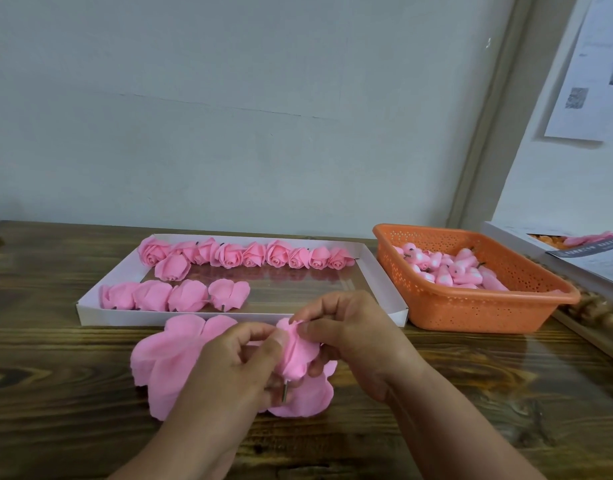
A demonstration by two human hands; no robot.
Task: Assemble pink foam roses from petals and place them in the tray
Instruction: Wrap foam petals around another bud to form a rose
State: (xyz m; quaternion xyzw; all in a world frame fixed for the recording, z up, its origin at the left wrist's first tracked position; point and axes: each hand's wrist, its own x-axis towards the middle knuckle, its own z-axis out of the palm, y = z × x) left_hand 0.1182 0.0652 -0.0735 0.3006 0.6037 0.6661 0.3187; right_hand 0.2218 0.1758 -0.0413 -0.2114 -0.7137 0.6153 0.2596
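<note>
Near table's [471, 393] front edge, left hand [236, 362] grips rosebud [296, 355] by its stem to steady it while right hand [346, 327] fingers pinch a petal round it, w/ tray [384, 271] just behind.

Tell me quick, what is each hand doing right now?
Left hand: fingers curled, holding the pink rose bud.
Right hand: pinching the top of the same bud.

Dark wooden table [56, 358] with a white tray [229, 315], orange basket [471, 311] and loose pink petals [166, 355].
</note>
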